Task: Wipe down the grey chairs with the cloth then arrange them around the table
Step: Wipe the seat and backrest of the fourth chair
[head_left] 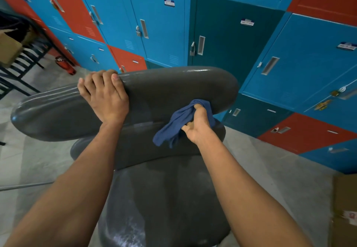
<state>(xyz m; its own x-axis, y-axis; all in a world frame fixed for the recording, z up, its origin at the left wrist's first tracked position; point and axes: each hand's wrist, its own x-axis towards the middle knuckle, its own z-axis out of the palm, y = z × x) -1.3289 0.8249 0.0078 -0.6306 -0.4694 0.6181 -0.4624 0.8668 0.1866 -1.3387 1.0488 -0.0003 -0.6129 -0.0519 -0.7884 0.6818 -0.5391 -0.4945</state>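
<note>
Stage: wiping, early | grey chair (164, 188) dead centre, backrest toward 12 o'clock; left hand (105, 100) fingers curled over its top edge; right hand (197, 127) clutching bunched blue cloth (173, 123) against backrest | seat looks streaked; no table in view; arranging not begun

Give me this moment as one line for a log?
step: wiping chair | left hand: holds grey chair backrest top | right hand: presses blue cloth on backrest | lockers behind

The chair (164, 198) stands before the lockers (231, 40); left hand (104, 100) on its backrest's top, right hand (197, 127) holding the cloth (173, 127) against its right.
</note>
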